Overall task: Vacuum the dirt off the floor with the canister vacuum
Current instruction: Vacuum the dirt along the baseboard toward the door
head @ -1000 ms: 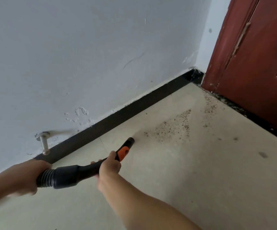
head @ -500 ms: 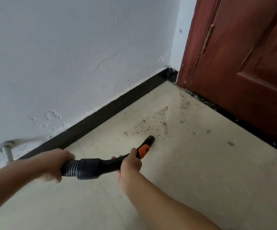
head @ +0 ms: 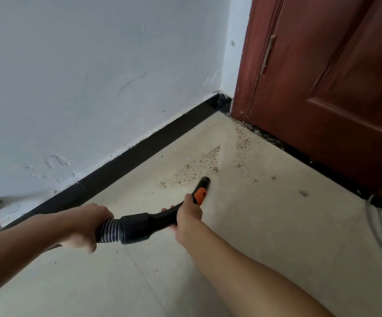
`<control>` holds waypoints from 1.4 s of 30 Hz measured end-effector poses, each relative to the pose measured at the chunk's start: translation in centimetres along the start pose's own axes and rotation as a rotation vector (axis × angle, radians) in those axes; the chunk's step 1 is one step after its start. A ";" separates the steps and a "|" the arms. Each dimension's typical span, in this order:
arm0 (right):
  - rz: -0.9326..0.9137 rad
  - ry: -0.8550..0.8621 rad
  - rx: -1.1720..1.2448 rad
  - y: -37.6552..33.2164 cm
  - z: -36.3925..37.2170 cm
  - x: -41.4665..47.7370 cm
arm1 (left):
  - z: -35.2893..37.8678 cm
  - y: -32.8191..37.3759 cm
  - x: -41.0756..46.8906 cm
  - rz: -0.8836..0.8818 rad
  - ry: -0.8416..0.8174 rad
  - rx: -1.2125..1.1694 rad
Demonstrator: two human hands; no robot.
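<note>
Left hand (head: 83,225) clamped on ribbed hose (head: 109,230), right hand (head: 188,211) wrapped around curved handle (head: 160,218); nozzle mouth (head: 204,181) at near edge of dirt patch (head: 200,167) — best swept slow toward door (head: 322,88), mouth kept low.

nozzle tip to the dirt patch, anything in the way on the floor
Nothing visible. The nozzle tip sits at the near edge of the dirt patch, with only bare floor between; the grey cable lies off to the right.

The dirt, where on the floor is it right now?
In the head view the dirt lies scattered right of centre, near the corner between the black skirting and the red door, just beyond the hose tip.
</note>
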State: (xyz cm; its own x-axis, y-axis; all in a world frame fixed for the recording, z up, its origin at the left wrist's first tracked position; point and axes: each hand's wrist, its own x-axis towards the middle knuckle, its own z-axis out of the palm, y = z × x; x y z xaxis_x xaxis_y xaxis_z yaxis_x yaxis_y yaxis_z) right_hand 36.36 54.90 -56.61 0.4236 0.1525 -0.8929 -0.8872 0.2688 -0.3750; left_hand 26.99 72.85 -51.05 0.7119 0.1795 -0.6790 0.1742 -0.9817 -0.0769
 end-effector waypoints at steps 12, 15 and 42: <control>0.158 -0.134 -0.172 7.0 6.2 -0.6 | 4.7 -5.8 -7.9 -0.245 -0.093 -0.142; 0.166 -0.160 -0.169 7.3 6.6 -0.7 | 4.6 -6.2 -8.1 -0.257 -0.097 -0.138; 0.059 -0.102 -0.168 0.5 4.7 1.8 | 0.4 -1.7 -3.5 -0.113 -0.026 -0.125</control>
State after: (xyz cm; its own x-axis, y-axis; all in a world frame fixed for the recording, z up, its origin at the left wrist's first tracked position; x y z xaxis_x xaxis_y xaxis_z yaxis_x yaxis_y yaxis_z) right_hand 37.55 59.81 -57.22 0.3792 0.2615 -0.8876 -0.9253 0.0959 -0.3670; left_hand 23.97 73.92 -48.83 0.6654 0.2854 -0.6897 0.3369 -0.9394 -0.0637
